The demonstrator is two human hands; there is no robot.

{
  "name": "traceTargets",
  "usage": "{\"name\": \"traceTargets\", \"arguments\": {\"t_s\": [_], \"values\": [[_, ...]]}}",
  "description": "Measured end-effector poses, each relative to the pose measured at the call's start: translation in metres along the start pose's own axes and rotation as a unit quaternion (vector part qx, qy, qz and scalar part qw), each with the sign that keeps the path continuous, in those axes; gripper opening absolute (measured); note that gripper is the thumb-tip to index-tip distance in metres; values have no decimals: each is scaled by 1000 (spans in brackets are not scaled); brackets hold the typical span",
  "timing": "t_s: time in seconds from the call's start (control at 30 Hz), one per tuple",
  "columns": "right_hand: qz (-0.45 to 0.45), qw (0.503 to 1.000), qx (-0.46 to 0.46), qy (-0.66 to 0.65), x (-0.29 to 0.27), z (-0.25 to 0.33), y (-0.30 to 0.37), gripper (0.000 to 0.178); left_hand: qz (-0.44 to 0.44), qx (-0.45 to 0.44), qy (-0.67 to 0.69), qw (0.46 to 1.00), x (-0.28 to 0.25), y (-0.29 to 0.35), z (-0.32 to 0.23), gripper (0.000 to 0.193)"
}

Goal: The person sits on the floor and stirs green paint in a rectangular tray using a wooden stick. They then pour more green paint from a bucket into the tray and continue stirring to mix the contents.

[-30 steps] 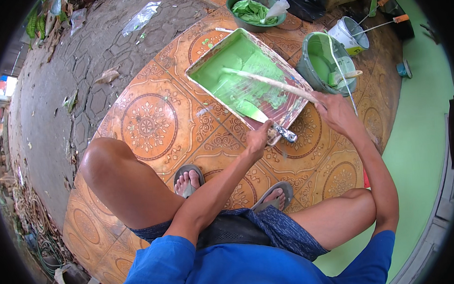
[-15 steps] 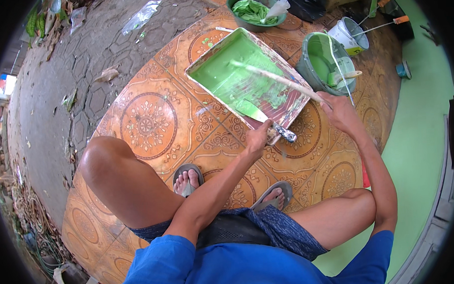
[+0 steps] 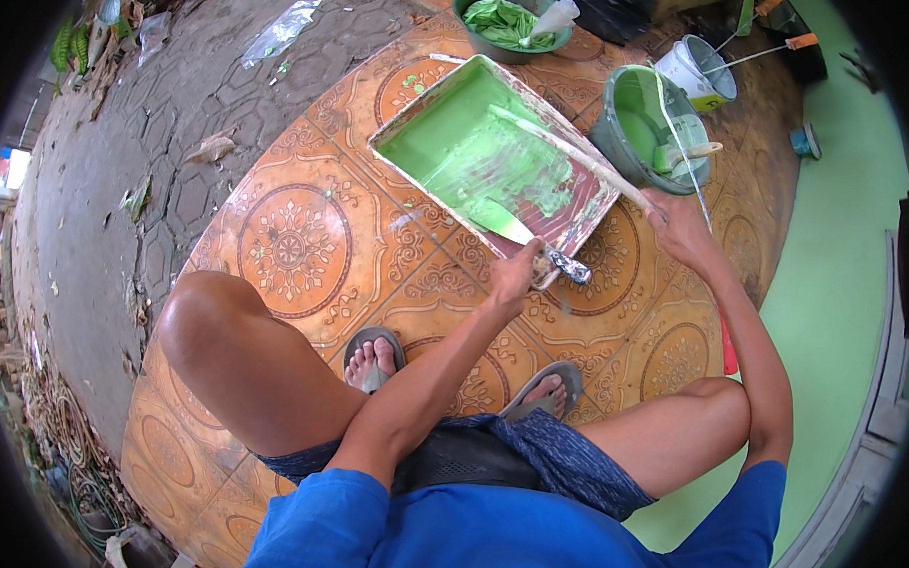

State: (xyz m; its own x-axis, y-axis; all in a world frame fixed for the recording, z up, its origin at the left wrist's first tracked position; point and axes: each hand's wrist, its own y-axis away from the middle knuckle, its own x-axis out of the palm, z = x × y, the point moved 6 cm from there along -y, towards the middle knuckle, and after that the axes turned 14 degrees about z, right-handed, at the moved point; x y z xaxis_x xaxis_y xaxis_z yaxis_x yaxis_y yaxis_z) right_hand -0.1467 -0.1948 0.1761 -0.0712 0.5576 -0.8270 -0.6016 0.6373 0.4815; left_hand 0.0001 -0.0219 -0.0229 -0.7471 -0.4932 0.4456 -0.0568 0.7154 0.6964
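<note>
A paint tray (image 3: 558,99) with green paint pooled at its far end and streaked over its near slope lies on the patterned tile floor. My right hand (image 3: 685,232) is closed round the near end of a pale paint-smeared stick (image 3: 580,157). The stick's far end rests in the green paint. My left hand (image 3: 514,278) is closed on the tray's near edge, its grip partly hidden. Right beside its fingers, a putty knife with a green-coated blade (image 3: 502,221) and a silvery wrapped handle lies across the tray's near end.
Right of the tray stands a bucket of green paint (image 3: 620,138) with a brush on it. Behind it are a white pail (image 3: 683,68) and a dark green basin (image 3: 463,33) holding green leafy-looking material. A light green wall (image 3: 826,301) rises at right; grey paving (image 3: 168,104) lies left.
The stick's far end has moved right and slightly away through the paint, with my right hand shifting a little. My left hand and the putty knife stay almost where they were.
</note>
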Motion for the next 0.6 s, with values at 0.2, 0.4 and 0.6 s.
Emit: {"name": "traceTargets", "arguments": {"t_s": [0.2, 0.4, 0.6], "values": [[-5, 999, -41, -16, 2, 3, -4, 35, -15, -14, -10, 1000, -1, -3, 2, 48], [14, 1000, 6, -10, -8, 15, -9, 35, -5, -16, -4, 1000, -5, -7, 6, 45], [-9, 1000, -5, -11, -12, 7, -8, 36, -2, -1, -7, 1000, -4, -10, 8, 46]]}}
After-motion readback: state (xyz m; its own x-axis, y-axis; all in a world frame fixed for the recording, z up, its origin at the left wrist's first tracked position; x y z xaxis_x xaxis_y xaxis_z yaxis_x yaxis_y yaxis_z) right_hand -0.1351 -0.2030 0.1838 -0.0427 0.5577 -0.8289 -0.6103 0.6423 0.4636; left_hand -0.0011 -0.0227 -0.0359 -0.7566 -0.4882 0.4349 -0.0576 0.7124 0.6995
